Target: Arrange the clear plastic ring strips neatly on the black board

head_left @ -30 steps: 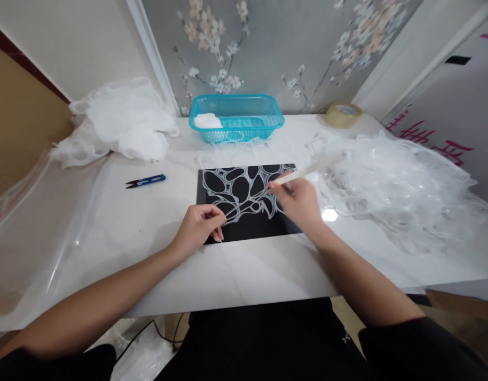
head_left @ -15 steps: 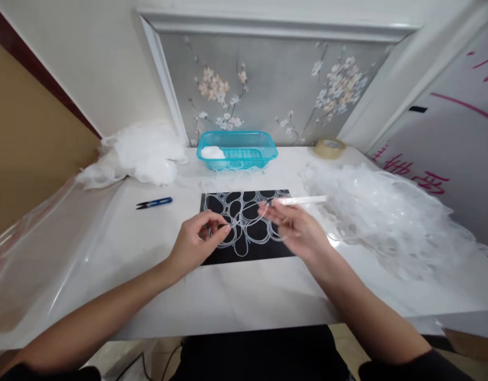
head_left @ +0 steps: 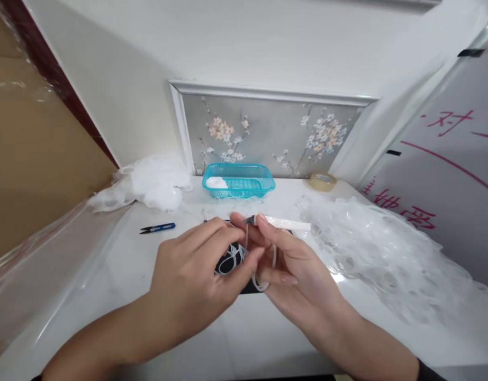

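While right fingers (head_left: 263, 218) pinch white strip (head_left: 289, 223), left hand (head_left: 200, 270) partly covers black board (head_left: 254, 287).

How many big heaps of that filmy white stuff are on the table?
2. The left heap sits at the back, beyond the blue snips; the right heap spreads forward from near the tape roll.

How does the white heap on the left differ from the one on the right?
The left heap is smaller, while the right heap sprawls wider. The left heap looks denser and cloudier; the right heap shows more see-through loops. Both are whitish and lie on the table.
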The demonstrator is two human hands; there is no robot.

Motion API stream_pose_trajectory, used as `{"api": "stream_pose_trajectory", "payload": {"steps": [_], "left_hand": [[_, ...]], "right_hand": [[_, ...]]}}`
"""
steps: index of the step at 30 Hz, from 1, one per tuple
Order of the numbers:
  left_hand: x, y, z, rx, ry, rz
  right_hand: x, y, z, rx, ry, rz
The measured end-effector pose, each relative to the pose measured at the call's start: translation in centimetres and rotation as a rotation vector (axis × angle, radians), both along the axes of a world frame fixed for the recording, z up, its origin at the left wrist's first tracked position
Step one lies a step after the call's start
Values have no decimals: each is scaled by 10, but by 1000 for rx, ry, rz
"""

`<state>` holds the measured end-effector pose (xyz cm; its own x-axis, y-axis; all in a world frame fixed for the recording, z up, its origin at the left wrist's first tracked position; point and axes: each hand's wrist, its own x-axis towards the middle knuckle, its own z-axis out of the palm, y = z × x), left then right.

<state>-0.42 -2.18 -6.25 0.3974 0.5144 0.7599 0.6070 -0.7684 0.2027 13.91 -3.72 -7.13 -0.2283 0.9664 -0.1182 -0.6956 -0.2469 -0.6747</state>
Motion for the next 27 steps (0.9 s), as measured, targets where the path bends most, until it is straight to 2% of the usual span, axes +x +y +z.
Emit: {"api": "stream_pose_trajectory", "payload": {"steps": [2,4,9,14,21,27], "left_hand": [[-1,0,2,-46,-35,38],[-4,1,6,-155,-92,17],[-20,10,15,-492,-219,-195],[-31,15,19,-701,-316,-304],[-33,16,19,-810,-390,-429],[-35,15,20,-817,-407,-455]], "right_hand": [[-4,-2,4,13,33,15],[-6,-5,6,-9,77,16],[-3,-11,7,-31,141,17],[1,-19,11,-32,160,21],[4,-26,14,-8,189,14],[3,-26,13,6,196,64]]}}
